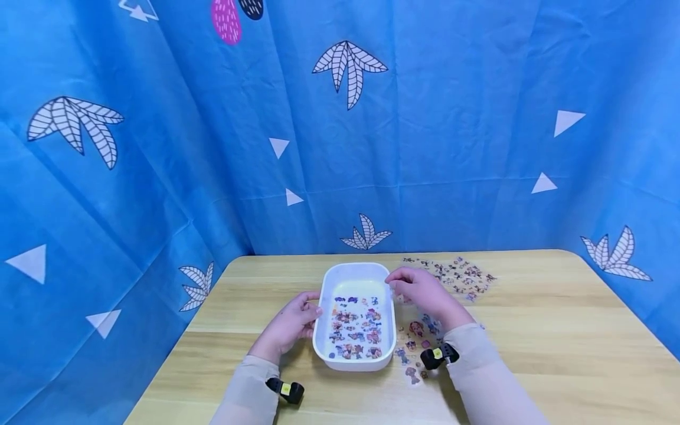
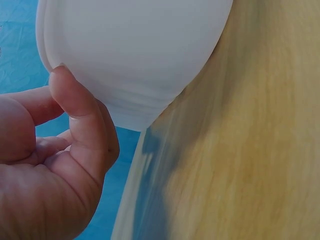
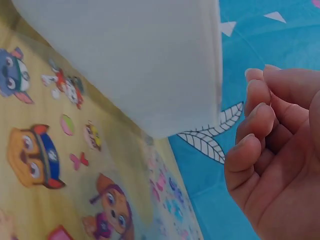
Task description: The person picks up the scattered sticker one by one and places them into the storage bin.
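A white rectangular tray (image 1: 354,365) with rounded corners stands on the table, and colourful cartoon stickers (image 1: 357,336) cover the lower part of its inside. My left hand (image 1: 289,321) grips the tray's left rim, with the thumb over the edge; the left wrist view shows the fingers against its white wall (image 2: 125,55). By the tray's upper right corner is my right hand (image 1: 425,292), its fingers loosely bent and thumb close to the index fingertip. In the right wrist view that hand (image 3: 285,150) is apart from the tray wall (image 3: 135,65), with nothing visible held.
Right of the tray, partly under my right arm, lies a clear sheet with cartoon dog stickers (image 1: 417,328). Behind it are many smaller stickers (image 1: 467,274) on the wooden table (image 1: 547,319). A blue patterned curtain (image 1: 451,147) hangs along the table's back and sides.
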Available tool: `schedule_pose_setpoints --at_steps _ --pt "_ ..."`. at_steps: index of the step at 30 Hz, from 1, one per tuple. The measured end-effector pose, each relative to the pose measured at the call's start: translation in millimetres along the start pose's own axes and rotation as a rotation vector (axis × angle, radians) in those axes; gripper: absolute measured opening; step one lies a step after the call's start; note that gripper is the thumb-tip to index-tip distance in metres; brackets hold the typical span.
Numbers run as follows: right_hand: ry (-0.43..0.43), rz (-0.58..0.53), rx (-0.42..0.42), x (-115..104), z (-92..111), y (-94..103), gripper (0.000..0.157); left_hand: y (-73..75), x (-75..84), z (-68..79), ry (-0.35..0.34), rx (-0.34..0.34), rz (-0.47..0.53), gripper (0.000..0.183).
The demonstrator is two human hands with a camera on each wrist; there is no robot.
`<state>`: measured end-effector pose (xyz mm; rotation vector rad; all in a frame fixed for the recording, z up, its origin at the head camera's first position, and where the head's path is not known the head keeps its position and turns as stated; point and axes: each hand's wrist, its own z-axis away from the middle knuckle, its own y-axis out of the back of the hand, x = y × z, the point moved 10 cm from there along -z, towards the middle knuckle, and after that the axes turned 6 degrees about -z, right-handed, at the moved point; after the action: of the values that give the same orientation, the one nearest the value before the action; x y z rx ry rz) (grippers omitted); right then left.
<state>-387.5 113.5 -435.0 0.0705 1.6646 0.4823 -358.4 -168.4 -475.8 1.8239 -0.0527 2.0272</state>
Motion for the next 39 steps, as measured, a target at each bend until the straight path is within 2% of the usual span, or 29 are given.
schedule_pose_setpoints --at_steps 7,16,26,29,36,39 --pt "0.019 -0.006 0.038 6.4 4.0 24.1 0.025 -0.5 0.6 -0.1 -0.015 -0.009 0.011 0.051" --pt "-0.05 0.025 0.116 32.1 23.2 81.6 0.031 -3.2 0.4 1.2 -0.021 -0.022 0.019 0.052" --pt "-0.035 0.145 0.243 45.6 39.2 138.6 0.04 0.6 0.2 0.2 -0.013 -0.007 0.011 0.051" --pt "-0.041 0.149 0.254 52.7 42.6 147.4 0.042 1.6 1.4 0.4 -0.012 -0.003 0.003 0.05" --pt "-0.129 0.09 0.296 75.2 50.2 164.1 0.048 2.4 2.0 0.0 -0.015 -0.005 0.002 0.05" --pt "-0.156 0.1 0.322 83.5 52.9 171.3 0.047 1.1 -0.5 0.2 -0.008 -0.005 0.004 0.049"
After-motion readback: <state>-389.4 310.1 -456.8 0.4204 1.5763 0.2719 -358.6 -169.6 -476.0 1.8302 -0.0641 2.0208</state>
